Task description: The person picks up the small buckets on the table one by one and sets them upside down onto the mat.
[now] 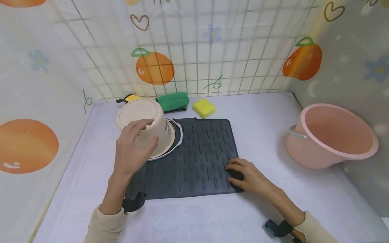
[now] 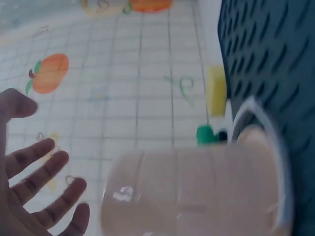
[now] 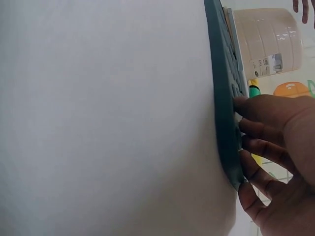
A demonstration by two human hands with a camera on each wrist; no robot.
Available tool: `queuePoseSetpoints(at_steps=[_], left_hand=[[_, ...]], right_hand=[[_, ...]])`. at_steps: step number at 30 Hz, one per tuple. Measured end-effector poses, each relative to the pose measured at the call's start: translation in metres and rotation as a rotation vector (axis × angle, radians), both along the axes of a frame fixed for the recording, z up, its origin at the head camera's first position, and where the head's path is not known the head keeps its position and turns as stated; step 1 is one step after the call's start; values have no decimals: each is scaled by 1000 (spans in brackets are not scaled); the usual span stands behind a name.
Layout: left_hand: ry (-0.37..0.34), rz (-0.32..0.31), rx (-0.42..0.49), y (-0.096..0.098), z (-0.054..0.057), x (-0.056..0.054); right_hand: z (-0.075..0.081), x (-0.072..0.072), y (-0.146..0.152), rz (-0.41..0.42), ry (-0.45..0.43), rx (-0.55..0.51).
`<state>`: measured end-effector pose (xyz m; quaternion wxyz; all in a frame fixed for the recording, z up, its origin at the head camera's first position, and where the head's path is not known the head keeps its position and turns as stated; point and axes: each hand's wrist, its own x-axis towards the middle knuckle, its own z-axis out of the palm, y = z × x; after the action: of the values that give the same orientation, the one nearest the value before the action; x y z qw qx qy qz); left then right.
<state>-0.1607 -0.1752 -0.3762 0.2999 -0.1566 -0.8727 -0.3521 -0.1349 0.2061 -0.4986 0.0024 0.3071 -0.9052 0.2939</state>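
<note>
A cream bucket (image 1: 161, 118) stands upside down on the left part of a dark ridged mat (image 1: 194, 165), its pale handle (image 1: 181, 133) lying round the rim. My left hand (image 1: 130, 148) hovers beside the bucket with fingers spread; in the left wrist view a gap shows between that hand (image 2: 39, 191) and the bucket wall (image 2: 182, 191). At the mat's right edge, near the front corner, my right hand (image 1: 247, 175) rests its fingertips on the surface. The right wrist view has those fingers (image 3: 261, 135) touching the mat along its edge (image 3: 224, 113).
A pink bucket (image 1: 331, 135) sits tilted at the right, its mouth facing up. Behind the mat lie a yellow sponge (image 1: 204, 108), a rolled green cloth (image 1: 173, 102) and a yellow-and-black item (image 1: 130, 98), partly hidden. A patterned curtain (image 1: 197, 50) hangs at the back.
</note>
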Motion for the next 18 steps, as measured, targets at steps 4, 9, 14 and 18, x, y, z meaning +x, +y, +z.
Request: queuePoseSetpoints(at_steps=[4, 9, 14, 18], left_hand=[[26, -97, 75, 7, -12, 7], [-30, -138, 115, 15, -26, 16], [-85, -159, 153, 21, -44, 23], [-102, -186, 173, 25, -59, 25]], right_hand=[[0, 0, -1, -3, -3, -5], [-1, 1, -1, -13, -15, -2], [-1, 1, -1, -8, -18, -5], [-1, 1, -1, -15, -10, -2]])
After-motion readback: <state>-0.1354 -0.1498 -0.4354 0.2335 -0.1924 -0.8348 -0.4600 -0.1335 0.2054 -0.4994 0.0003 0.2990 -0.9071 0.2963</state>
